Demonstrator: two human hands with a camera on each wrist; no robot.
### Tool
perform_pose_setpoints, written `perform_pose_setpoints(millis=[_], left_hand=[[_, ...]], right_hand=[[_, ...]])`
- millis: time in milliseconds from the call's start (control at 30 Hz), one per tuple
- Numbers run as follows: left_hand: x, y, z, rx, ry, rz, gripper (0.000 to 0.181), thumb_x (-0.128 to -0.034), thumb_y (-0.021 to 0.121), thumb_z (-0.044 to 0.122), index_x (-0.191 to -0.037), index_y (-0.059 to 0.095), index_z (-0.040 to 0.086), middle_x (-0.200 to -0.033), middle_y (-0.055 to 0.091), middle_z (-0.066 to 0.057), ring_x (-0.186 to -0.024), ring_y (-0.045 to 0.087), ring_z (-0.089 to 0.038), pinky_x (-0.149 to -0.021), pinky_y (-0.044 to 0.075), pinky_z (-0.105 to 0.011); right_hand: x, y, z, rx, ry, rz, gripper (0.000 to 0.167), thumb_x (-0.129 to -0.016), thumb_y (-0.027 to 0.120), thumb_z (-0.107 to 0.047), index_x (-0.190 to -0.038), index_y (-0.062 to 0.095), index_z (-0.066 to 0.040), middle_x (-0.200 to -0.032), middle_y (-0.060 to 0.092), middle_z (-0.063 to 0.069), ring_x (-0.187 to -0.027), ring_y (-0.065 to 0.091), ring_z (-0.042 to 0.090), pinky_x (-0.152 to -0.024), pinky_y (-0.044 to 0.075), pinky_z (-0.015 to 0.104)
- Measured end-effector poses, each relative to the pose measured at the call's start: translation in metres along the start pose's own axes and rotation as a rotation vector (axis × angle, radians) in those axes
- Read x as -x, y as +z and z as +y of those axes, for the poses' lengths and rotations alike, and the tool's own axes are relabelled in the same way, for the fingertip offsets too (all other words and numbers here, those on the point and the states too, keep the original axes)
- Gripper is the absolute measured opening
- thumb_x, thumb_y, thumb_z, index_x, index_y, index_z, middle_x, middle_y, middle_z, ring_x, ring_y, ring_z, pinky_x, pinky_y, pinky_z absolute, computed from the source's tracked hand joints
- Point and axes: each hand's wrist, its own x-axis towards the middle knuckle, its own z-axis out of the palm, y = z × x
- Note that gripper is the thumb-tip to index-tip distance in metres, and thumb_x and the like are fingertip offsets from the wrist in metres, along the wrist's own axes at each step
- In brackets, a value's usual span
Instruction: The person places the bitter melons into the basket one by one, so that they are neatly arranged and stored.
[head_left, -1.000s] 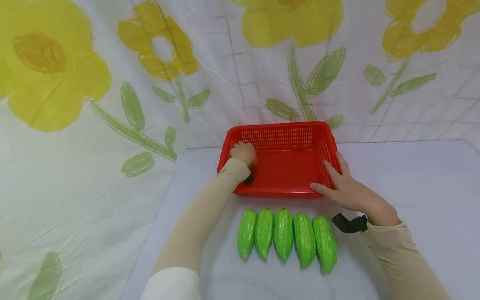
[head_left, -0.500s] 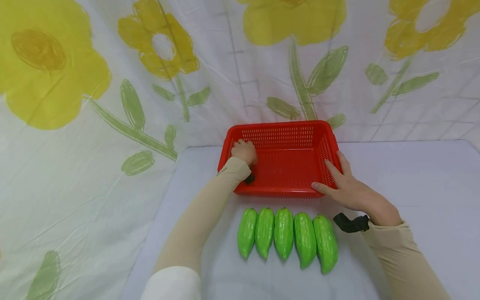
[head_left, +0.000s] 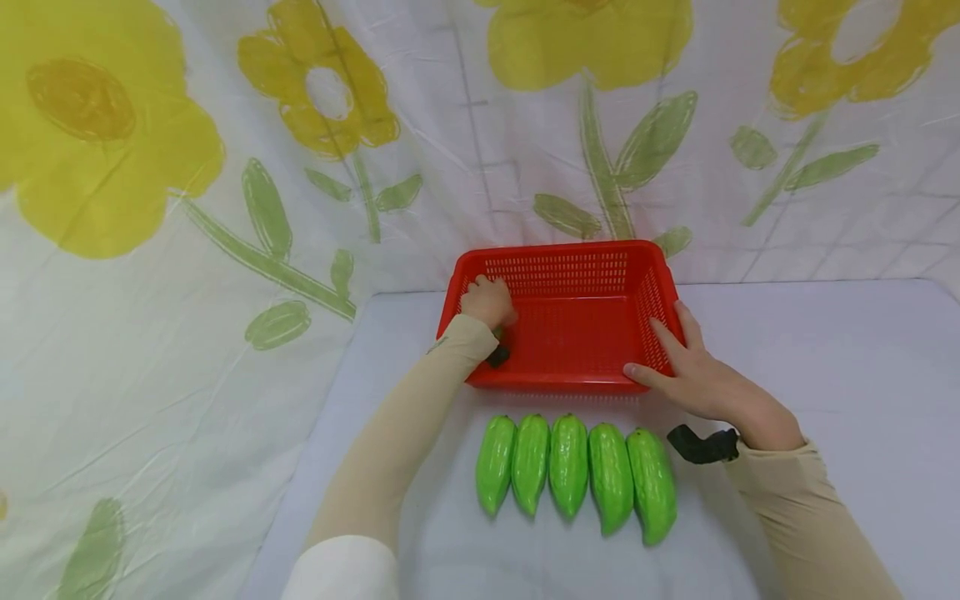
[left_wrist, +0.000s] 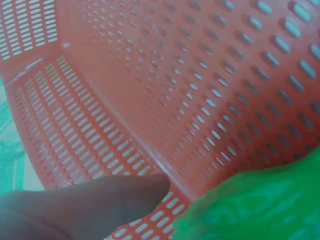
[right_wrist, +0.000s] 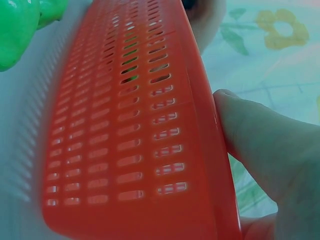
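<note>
My left hand (head_left: 487,303) reaches into the red plastic basket (head_left: 570,388) at its left end, fingers curled. A green bitter melon (head_left: 498,332) peeks out beneath that palm. In the left wrist view the bitter melon (left_wrist: 250,205) fills the lower right corner, near my thumb (left_wrist: 100,200); the other fingers are hidden. My right hand (head_left: 697,379) rests on the basket's front right corner with fingers spread and fairly straight. Its thumb (right_wrist: 255,132) touches the rim in the right wrist view. Several bitter melons (head_left: 568,467) lie side by side in front of the basket.
The basket stands on a white-covered table (head_left: 825,358), its back wall close to a hanging cloth (head_left: 465,167) printed with yellow flowers. A dark strap piece (head_left: 703,445) juts from the right wrist. The row of bitter melons lies between the two forearms.
Both hands stay nearly where they were. A bit of green has come into sight beneath my left palm. The basket and the row of bitter melons have not moved noticeably.
</note>
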Motion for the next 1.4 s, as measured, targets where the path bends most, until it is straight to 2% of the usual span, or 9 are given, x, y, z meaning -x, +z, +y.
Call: perform_pose_setpoints(millis=[167, 300, 500, 667, 800, 1100, 1200, 1400], left_hand=[[0.003, -0.008, -0.002, 0.059, 0.034, 0.009, 0.051, -0.0968, 0.068, 0.034, -0.138, 0.054, 0.008, -0.129, 0.055, -0.017, -0.117, 0.056, -0.032, -0.101, 0.053, -0.049], [0.004, -0.015, -0.001, 0.098, 0.040, -0.013, 0.060, -0.0964, 0.069, 0.036, -0.147, 0.049, 0.009, -0.138, 0.052, -0.017, -0.123, 0.052, -0.033, -0.107, 0.050, -0.052], [0.009, -0.026, 0.001, 0.115, 0.047, -0.049, 0.075, -0.0984, 0.067, 0.040, -0.161, 0.034, 0.012, -0.158, 0.039, -0.018, -0.139, 0.043, -0.035, -0.115, 0.043, -0.055], [0.016, -0.031, 0.001, 0.142, 0.053, -0.059, 0.079, -0.0968, 0.071, 0.039, -0.162, 0.032, 0.014, -0.161, 0.038, -0.017, -0.139, 0.041, -0.035, -0.114, 0.043, -0.058], [0.024, -0.033, -0.002, 0.158, 0.073, -0.034, 0.079, -0.0967, 0.070, 0.040, -0.162, 0.033, 0.014, -0.160, 0.038, -0.016, -0.137, 0.043, -0.034, -0.111, 0.045, -0.059], [0.051, -0.045, -0.009, 0.138, 0.147, 0.051, 0.073, -0.1015, 0.062, 0.046, -0.162, 0.034, 0.015, -0.161, 0.037, -0.015, -0.145, 0.041, -0.034, -0.109, 0.049, -0.057], [0.061, -0.048, -0.014, 0.165, 0.180, 0.082, 0.073, -0.1016, 0.062, 0.045, -0.162, 0.035, 0.015, -0.161, 0.038, -0.016, -0.146, 0.041, -0.034, -0.108, 0.050, -0.056], [0.078, -0.046, -0.022, 0.232, 0.209, 0.137, 0.072, -0.1014, 0.062, 0.044, -0.162, 0.037, 0.014, -0.159, 0.041, -0.017, -0.141, 0.044, -0.034, -0.105, 0.051, -0.056]], right_hand=[[0.000, 0.000, 0.002, -0.002, 0.001, -0.003, 0.109, -0.098, 0.055, -0.066, -0.166, -0.001, -0.001, -0.168, -0.030, 0.022, -0.138, 0.034, 0.064, -0.095, 0.052, 0.071], [0.000, 0.000, 0.002, -0.003, 0.000, -0.004, 0.110, -0.098, 0.055, -0.066, -0.166, -0.001, -0.001, -0.168, -0.029, 0.022, -0.138, 0.034, 0.063, -0.095, 0.051, 0.071], [0.000, 0.000, 0.001, -0.009, 0.000, -0.002, 0.110, -0.098, 0.056, -0.066, -0.166, -0.001, -0.001, -0.168, -0.029, 0.022, -0.138, 0.032, 0.064, -0.095, 0.051, 0.071], [0.000, 0.000, 0.001, -0.016, -0.003, -0.004, 0.110, -0.098, 0.056, -0.066, -0.166, -0.001, -0.001, -0.168, -0.029, 0.022, -0.138, 0.033, 0.063, -0.095, 0.052, 0.070], [-0.001, 0.001, 0.001, -0.013, -0.005, -0.004, 0.109, -0.098, 0.056, -0.065, -0.166, 0.000, -0.002, -0.168, -0.030, 0.022, -0.137, 0.034, 0.063, -0.094, 0.052, 0.070], [-0.002, 0.001, 0.002, -0.011, -0.007, -0.001, 0.108, -0.098, 0.056, -0.065, -0.166, 0.001, -0.002, -0.168, -0.030, 0.022, -0.137, 0.034, 0.063, -0.094, 0.052, 0.070], [-0.002, 0.001, 0.002, -0.010, -0.007, -0.001, 0.108, -0.098, 0.056, -0.066, -0.166, 0.001, -0.002, -0.167, -0.030, 0.022, -0.137, 0.035, 0.063, -0.094, 0.052, 0.070], [-0.001, 0.001, 0.002, -0.009, -0.001, -0.004, 0.108, -0.098, 0.056, -0.066, -0.166, 0.002, -0.003, -0.168, -0.030, 0.022, -0.136, 0.036, 0.063, -0.093, 0.053, 0.069]])
